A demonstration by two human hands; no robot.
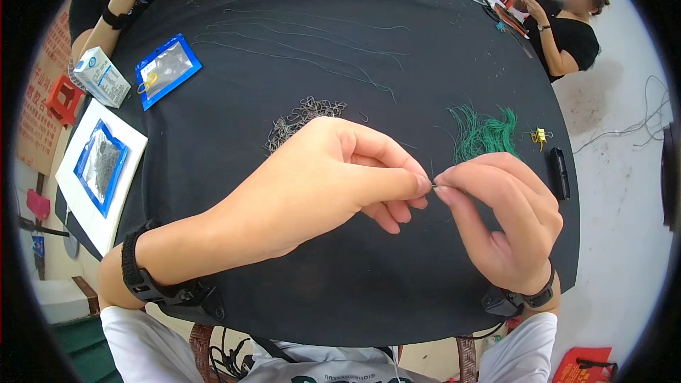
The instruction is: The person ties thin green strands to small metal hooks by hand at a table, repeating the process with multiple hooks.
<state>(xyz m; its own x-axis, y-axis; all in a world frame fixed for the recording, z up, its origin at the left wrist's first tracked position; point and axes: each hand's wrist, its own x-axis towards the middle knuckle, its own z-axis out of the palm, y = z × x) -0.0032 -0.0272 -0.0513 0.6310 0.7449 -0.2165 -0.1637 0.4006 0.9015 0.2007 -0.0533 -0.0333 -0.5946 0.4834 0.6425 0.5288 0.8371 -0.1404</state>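
My left hand (pixel 355 167) and my right hand (pixel 500 209) meet over the black table, thumb and forefinger pinched on each. Between the fingertips a sliver of something thin and metallic (pixel 434 186) shows, too small to name, and a fine strand rises beside it. The other fingers of my left hand curl loosely below. Behind my left hand lies a tangled heap of small grey wire hooks (pixel 301 120), like fish hooks, partly covered by the hand. Just beyond my right hand is a bundle of green thread (pixel 486 131).
Left are a blue-edged pouch of hooks (pixel 101 165) on a white board (pixel 131 143), a white-blue carton (pixel 103 78) and another blue-edged pouch (pixel 168 71). Right are a yellow clip (pixel 540 136) and a black object (pixel 560 174). Long threads (pixel 305 57) lie across; two people sit beyond.
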